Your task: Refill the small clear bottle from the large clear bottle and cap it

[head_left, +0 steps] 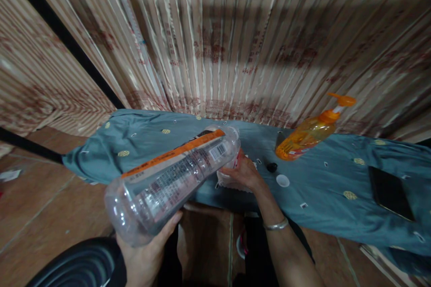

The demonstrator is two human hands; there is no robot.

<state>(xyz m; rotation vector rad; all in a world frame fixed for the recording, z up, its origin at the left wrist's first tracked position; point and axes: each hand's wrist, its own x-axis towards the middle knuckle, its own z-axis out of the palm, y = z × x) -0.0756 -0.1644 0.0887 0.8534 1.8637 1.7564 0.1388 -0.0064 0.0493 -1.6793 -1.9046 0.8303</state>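
Note:
My left hand (148, 255) grips the base end of a large clear plastic bottle (178, 179) with an orange-edged label and a barcode. The bottle lies tilted across the view, its base near me and its far end over the bench. Beyond that far end, my right hand (245, 171) has its fingers closed round a small clear container (235, 161) with red on it, partly hidden by the bottle. Whether the two touch, I cannot tell. A whitish cloth or paper (232, 182) lies beneath my right hand. To its right are a small black cap (271, 167) and a white round lid (283, 181).
An orange pump bottle (306, 136) stands on the blue-green cloth-covered bench (323, 188). Farther right lies a flat black object (390, 193). A striped curtain (215, 45) hangs behind. A black ribbed round object (81, 264) sits at the lower left.

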